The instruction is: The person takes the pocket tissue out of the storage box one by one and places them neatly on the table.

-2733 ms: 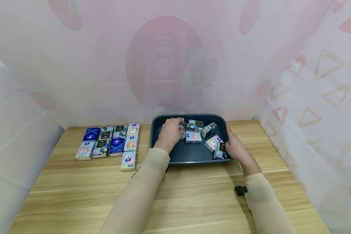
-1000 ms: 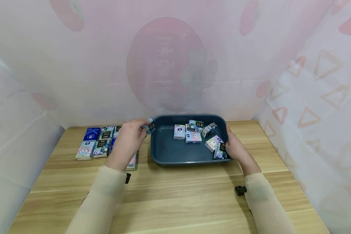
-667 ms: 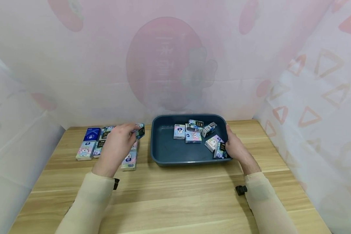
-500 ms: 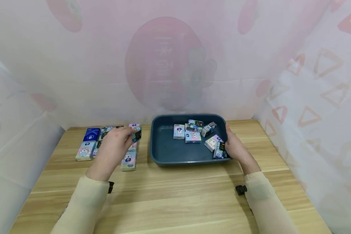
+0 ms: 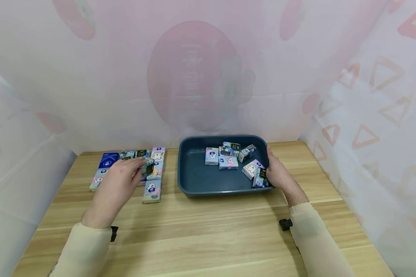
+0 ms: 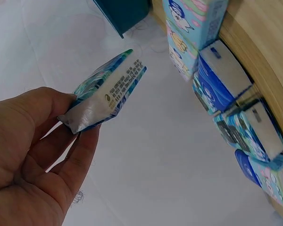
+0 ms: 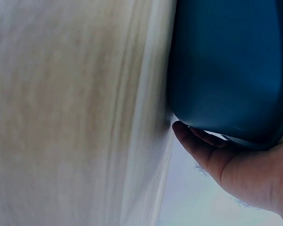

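My left hand pinches a small tissue pack with a dark floral print, between thumb and fingertips. In the left wrist view the tissue pack is tilted, its silvery end and printed side showing. The hand is above rows of tissue packs on the left of the table, hiding part of them. At the right, my right hand grips the end of a dark blue plastic tray. The right wrist view shows the fingers along the tray's outer wall, near the table. Several tissue packs lie loosely in the tray.
Nearest the front in the rows is a pastel tissue pack; a blue tissue pack lies at the back left. The wooden table meets a printed cloth backdrop behind the tray, with cloth on both sides.
My left hand has taken the floral tissue pack out of the tray and carried it left, over the rows. The right hand has stayed on the tray.
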Tool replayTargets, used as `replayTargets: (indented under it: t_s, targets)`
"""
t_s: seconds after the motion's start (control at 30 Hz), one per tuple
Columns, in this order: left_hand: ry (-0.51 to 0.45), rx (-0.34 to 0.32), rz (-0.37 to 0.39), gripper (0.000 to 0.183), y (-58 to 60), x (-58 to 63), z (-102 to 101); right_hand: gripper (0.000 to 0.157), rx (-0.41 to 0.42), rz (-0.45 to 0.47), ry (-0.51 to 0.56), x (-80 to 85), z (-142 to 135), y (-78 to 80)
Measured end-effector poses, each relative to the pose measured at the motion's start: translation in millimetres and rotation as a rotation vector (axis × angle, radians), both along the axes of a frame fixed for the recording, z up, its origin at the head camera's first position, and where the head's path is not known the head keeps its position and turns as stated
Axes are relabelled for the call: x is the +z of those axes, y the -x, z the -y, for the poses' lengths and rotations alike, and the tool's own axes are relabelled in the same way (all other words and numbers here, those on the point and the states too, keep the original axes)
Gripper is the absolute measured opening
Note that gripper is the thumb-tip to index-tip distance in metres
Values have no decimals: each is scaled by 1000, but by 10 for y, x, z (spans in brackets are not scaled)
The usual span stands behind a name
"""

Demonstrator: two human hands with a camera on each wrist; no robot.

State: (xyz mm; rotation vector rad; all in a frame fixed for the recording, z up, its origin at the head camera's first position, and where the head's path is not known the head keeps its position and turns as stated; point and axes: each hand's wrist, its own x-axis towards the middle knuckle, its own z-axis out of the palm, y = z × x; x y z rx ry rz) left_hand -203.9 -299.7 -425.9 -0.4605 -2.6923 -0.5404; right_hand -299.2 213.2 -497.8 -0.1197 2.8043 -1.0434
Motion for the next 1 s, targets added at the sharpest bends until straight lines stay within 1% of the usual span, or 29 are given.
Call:
replayTargets:
  t_s: [0.2, 0.37, 0.43, 0.8, 0.9, 1.0]
  targets:
    - [46, -3, 4, 22, -83, -22, 106, 86, -4, 0, 0, 5, 0, -6]
    - [91, -24, -7, 18, -146, -70, 176, 86, -5, 0, -10, 5, 0, -8]
    - [106, -30, 1, 16, -171, -95, 203, 85, -5, -2, -16, 4, 0, -8]
    - [255, -58, 93, 12, -230, -251, 309, 85, -5, -1, -17, 9, 10, -11]
    - [265, -65, 118, 13, -230, -286, 317, 86, -1, -7, -18, 9, 11, -12]
    - [254, -74, 135, 12, -233, -312, 331, 87, 1, -6, -21, 10, 11, -12]
